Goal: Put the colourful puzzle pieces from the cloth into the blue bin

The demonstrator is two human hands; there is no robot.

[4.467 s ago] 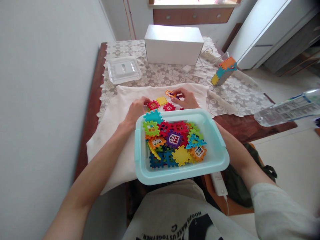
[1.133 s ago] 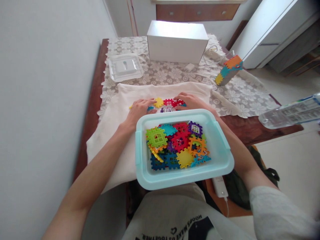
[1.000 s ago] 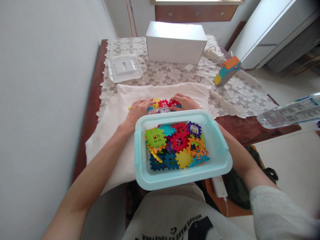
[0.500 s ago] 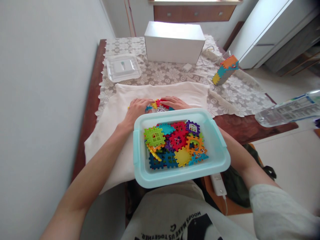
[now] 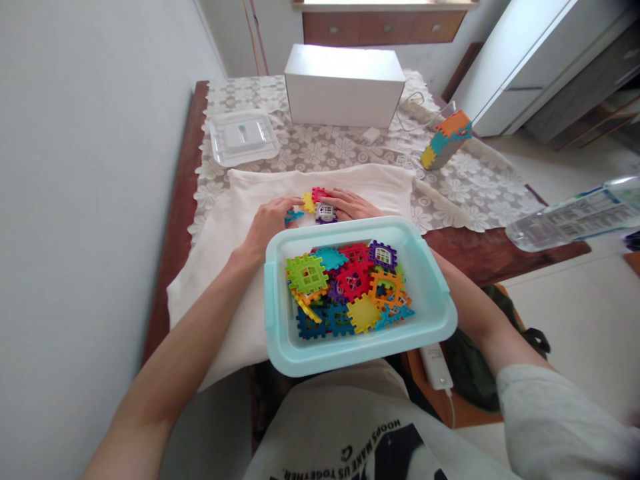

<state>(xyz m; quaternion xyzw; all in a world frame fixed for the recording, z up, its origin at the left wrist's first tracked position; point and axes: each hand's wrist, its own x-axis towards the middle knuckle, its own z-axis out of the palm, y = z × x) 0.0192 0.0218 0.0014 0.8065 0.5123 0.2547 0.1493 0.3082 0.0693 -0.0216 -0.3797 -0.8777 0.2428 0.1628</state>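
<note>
My left hand [image 5: 269, 221] lies on the white cloth [image 5: 235, 207] just beyond the tub, its fingertips pinching a small blue toy tile [image 5: 293, 216]. My right hand [image 5: 351, 204] is close beside it, fingers closed around a bunch of interlocking tiles: a red one [image 5: 319, 194], a yellow one [image 5: 308, 202] and a purple one with a white window [image 5: 326, 213]. The two hands nearly meet over these tiles. In front of them a light blue plastic tub [image 5: 350, 352] rests on my lap, holding several coloured tiles [image 5: 350, 287].
A white box [image 5: 345, 83] stands at the table's far end, with a clear lid [image 5: 243, 137] to its left. A built tile tower [image 5: 445, 140] leans at the right. A plastic bottle [image 5: 575, 217] juts in at the right edge. A wall runs along the left.
Both hands have drawn together, sweeping the loose tiles on the cloth into one small bunch. The right hand moved left. The tiles in the tub were reshuffled since the earliest frame.
</note>
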